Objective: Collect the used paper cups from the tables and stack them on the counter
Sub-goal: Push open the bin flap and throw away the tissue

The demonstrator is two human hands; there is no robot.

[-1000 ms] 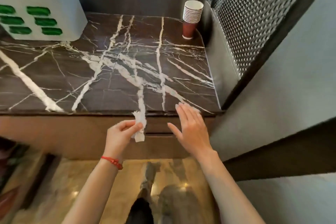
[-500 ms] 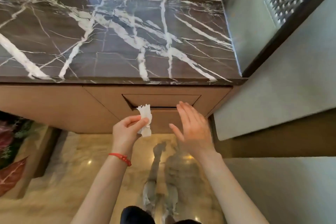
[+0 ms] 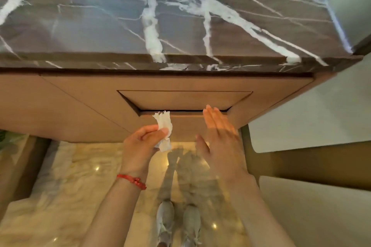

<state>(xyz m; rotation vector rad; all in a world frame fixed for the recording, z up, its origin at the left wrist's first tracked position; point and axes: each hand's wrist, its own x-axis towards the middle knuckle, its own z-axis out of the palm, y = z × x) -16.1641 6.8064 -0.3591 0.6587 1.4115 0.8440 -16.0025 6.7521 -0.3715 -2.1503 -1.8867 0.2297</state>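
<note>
The left hand has its grip clamped on a crumpled white tissue, pinched between thumb and fingertips with the frayed end sticking up above the grip. Just beside it, the right hand is flat, its grip apart and holding nothing, with straight fingers reaching up to the edge of a recessed flap in the cabinet front. The tissue's top stands right at the dark slot along the flap's lower edge, so the flap is probably a waste opening, with the right hand placed to push it in while the left feeds the tissue through. What lies behind the flap is hidden.

Above the grip runs the dark marble surface with its white veins. No paper cups show anywhere in this view, neither in a hand nor on the part of the surface that can be seen, so where the stack stands cannot be told. Below the grip are a red bracelet on the left wrist, a polished floor and the person's shoes.
</note>
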